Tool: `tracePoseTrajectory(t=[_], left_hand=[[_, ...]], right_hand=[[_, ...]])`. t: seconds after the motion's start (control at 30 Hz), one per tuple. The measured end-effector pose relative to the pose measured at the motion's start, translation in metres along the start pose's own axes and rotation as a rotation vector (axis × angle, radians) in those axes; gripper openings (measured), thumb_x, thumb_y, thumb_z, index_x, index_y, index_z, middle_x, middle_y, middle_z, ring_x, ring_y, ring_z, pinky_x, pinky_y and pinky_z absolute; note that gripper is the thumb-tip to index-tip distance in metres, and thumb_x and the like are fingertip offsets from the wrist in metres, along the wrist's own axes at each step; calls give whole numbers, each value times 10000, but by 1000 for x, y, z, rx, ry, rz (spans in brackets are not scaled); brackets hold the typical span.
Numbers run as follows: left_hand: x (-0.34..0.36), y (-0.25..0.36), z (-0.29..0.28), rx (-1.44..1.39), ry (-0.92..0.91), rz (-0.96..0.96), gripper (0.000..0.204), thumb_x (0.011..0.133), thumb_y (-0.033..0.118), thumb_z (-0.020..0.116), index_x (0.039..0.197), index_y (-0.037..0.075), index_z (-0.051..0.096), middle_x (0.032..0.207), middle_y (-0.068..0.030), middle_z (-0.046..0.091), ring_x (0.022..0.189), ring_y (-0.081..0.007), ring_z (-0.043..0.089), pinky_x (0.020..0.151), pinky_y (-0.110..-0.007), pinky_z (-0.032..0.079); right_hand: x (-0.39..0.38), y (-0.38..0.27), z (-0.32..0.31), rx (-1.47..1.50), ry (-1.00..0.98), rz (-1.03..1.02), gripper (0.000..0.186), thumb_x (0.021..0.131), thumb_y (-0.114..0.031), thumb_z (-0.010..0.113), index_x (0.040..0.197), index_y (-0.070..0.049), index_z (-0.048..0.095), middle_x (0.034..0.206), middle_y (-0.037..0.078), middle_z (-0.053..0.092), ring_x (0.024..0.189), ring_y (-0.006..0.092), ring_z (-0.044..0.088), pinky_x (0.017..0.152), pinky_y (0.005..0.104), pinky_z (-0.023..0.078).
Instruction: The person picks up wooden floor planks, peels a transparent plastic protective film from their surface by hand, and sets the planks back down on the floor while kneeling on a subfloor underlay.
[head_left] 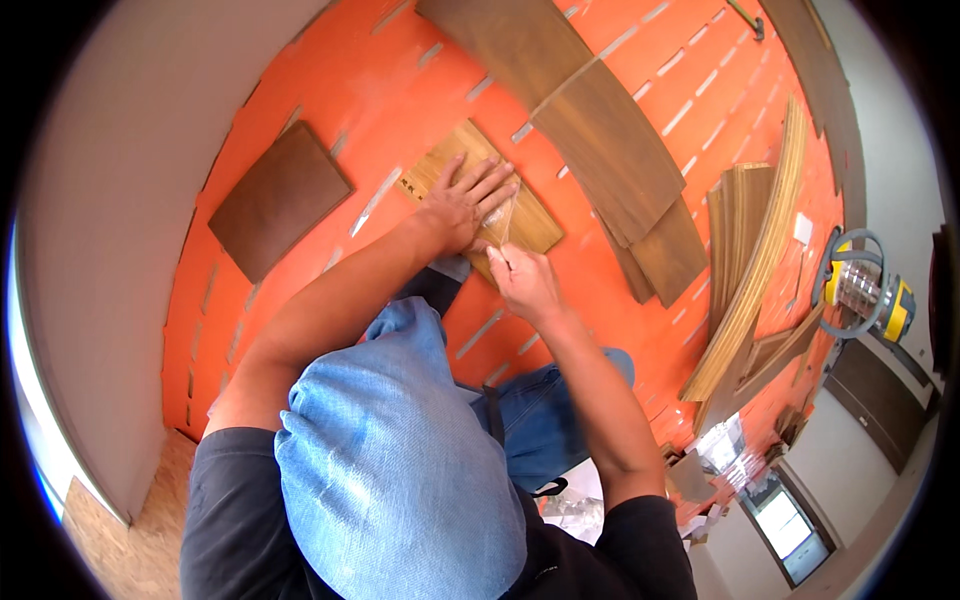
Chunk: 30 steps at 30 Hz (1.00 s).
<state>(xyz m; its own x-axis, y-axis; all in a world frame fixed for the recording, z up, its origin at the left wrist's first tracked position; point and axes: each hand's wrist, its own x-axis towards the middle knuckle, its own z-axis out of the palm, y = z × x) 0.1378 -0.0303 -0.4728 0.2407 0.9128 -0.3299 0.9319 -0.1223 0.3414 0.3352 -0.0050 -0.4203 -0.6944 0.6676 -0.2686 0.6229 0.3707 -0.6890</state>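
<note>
Light board: In the head view, the light board (532, 226) lies flat on the orange floor cover (365, 95), right in front of the person. It sits under both hands.
Left hand: The left hand (465, 205) is open, with its fingers spread out. Its palm is down on top of the light board, and it looks like it is pressing to keep the board in place.
Right hand: The right hand (528, 280) is curled closed at the near edge of the light board. It seems to grip one end of the clear strip, but the fingers hide just how.
Clear strip: The clear strip (505, 215) is thin and shiny, on top of the light board between the two hands. It looks like plastic, but I cannot tell for sure.
Done so far: Past the light board and to its right, brown boards (610, 145) lie in a row, some on top of others. I cannot tell if they are fixed down.
Left to do: The work on the clear strip looks only part done, since it is on the light board. The dark board (280, 200) lies alone, left of the light board. Far to the right of the light board are long boards (762, 265) in a loose pile.
</note>
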Motion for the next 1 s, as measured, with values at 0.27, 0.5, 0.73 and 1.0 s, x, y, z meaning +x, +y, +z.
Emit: tracePoseTrajectory(t=[0.27,0.5,0.73,1.0], left_hand=[[4,9,-17,-230,271,319,547,887,363,715,1424,327,612,1620,-51,419,1557,-285,306,1268,-606,193],[17,-5,-2,-226,101,450,138,916,323,695,984,212,737,1208,17,692,1356,-222,550,1162,-513,369],[8,2,-10,-269,372,633,153,889,289,715,869,141,681,1001,4,691,1114,-209,637,1025,-420,474],[-4,5,-24,-585,160,536,148,875,180,769,906,77,666,934,-69,685,1003,-288,670,861,-390,574]], right_hand=[[-10,4,-13,-29,-19,27,272,1029,-275,573,945,-28,648,820,246,688,831,477,670,741,549,532],[19,41,-60,158,-144,388,212,978,-178,563,1097,-47,680,959,192,729,926,418,685,816,508,549],[83,88,18,-269,459,108,270,920,-116,598,1180,-107,669,1273,173,657,1174,403,606,1020,501,489],[85,93,20,-337,526,172,331,910,-117,571,1225,-82,666,1331,173,648,1235,400,591,1095,521,447]])
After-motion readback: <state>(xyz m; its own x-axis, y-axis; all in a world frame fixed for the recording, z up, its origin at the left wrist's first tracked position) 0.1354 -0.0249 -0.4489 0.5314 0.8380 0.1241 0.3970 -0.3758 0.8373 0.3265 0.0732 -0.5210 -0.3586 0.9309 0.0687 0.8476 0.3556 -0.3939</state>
